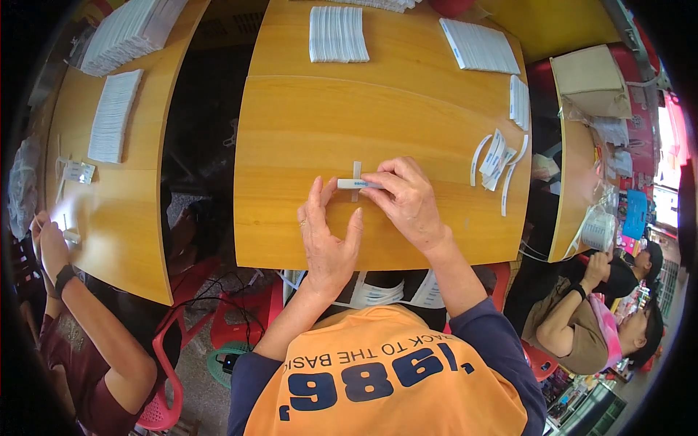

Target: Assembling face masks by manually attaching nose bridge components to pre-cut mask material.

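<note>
A short white folded strip point(347, 184) with blue print lies level over the wooden table in front of me. My right hand point(408, 202) pinches its right end between thumb and fingers. Crossing beneath it, a narrow translucent piece point(357, 168) that looks like tape runs away from me on the tabletop. My left hand point(326, 236) is open, thumb and fingers apart, with its fingertips close by the strip's left end; whether they touch it I cannot tell. Several loose white printed strips point(494, 154), some curved, are scattered to the right.
Neat rows of white strips stand at the table's far side point(338, 35), far right point(480, 47) and right edge point(519, 103). On the left table point(138, 218) are more stacks, where a person works. Another person at right holds a white roll point(598, 231).
</note>
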Tool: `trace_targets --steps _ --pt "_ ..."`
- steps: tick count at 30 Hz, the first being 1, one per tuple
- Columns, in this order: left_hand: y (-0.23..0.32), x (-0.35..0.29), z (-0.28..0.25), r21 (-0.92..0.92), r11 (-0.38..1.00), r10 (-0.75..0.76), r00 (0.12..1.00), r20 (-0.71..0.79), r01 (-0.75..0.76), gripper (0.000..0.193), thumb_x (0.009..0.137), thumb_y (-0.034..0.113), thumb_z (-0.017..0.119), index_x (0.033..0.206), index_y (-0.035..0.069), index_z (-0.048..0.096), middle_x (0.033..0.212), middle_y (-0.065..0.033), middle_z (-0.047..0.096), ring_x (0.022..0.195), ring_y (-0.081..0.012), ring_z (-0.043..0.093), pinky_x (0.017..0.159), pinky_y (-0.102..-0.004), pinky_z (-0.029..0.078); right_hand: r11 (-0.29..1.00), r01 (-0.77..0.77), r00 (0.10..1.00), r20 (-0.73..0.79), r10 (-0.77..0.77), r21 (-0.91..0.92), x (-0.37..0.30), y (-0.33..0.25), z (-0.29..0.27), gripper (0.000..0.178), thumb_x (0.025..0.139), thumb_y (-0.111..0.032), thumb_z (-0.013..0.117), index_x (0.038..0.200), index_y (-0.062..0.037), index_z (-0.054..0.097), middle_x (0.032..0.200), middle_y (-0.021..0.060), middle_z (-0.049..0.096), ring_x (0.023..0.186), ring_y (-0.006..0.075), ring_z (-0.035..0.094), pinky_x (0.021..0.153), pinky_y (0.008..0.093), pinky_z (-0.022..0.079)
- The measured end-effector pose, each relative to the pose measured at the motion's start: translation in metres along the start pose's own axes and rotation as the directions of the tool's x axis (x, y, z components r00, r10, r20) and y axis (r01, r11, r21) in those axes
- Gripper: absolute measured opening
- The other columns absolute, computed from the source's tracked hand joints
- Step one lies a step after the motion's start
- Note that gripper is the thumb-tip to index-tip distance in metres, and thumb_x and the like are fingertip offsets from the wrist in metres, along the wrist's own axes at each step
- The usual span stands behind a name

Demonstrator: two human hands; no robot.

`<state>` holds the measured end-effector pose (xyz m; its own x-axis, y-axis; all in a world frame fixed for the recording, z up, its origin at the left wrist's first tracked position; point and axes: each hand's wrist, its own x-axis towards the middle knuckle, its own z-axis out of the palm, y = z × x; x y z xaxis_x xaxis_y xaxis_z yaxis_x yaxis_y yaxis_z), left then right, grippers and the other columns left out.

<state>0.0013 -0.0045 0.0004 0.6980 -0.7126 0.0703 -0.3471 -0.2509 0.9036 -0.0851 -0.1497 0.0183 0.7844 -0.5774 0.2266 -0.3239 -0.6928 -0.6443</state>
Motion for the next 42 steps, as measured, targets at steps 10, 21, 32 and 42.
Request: trace_targets --steps 10,21,32,42 --pt "-0.005 -0.005 0.003 0.099 0.993 0.067 0.998 -0.01 -0.065 0.069 0.085 0.006 0.072 0.146 0.0 0.04 0.147 -0.016 0.047 0.129 -0.0323 0.046 0.105 -0.042 0.038 0.986 -0.14 0.99 0.002 0.14 0.094 -0.007 0.005 -0.031 0.042 0.073 -0.008 0.084 0.114 -0.0062 0.071 0.101 0.0085 0.066 0.092 0.023 0.064 0.079 0.0343 0.053" --pt "0.004 0.011 0.03 0.561 0.676 0.279 0.871 0.405 -0.477 0.088 0.087 0.054 0.065 0.155 0.009 0.033 0.165 -0.0136 0.018 0.154 -0.0348 0.008 0.12 -0.059 0.003 0.98 -0.193 0.973 -0.14 0.184 -0.053 -0.046 0.034 -0.068 0.034 0.077 -0.015 0.081 0.108 -0.0053 0.072 0.104 0.0114 0.065 0.098 0.0292 0.063 0.087 0.0371 0.052" --pt "0.015 0.01 0.033 0.601 0.645 0.234 0.871 0.432 -0.471 0.09 0.087 0.053 0.065 0.155 0.006 0.03 0.163 -0.0145 0.023 0.152 -0.0336 0.015 0.121 -0.0566 0.007 0.996 0.067 0.996 -0.056 -0.07 -0.055 -0.031 0.044 -0.047 0.031 0.077 -0.018 0.078 0.103 -0.0033 0.071 0.103 0.0102 0.064 0.1 0.0296 0.062 0.089 0.039 0.049" --pt "0.016 0.002 0.034 0.612 0.629 0.306 0.876 0.372 -0.48 0.085 0.09 0.047 0.064 0.157 0.009 0.027 0.166 -0.0132 0.017 0.154 -0.0327 0.009 0.122 -0.0564 0.001 0.752 -0.603 0.643 -0.719 0.262 -0.265 -0.14 0.114 -0.112 0.022 0.088 -0.016 0.074 0.103 -0.0019 0.069 0.097 0.0118 0.065 0.089 0.0282 0.064 0.079 0.0379 0.052"
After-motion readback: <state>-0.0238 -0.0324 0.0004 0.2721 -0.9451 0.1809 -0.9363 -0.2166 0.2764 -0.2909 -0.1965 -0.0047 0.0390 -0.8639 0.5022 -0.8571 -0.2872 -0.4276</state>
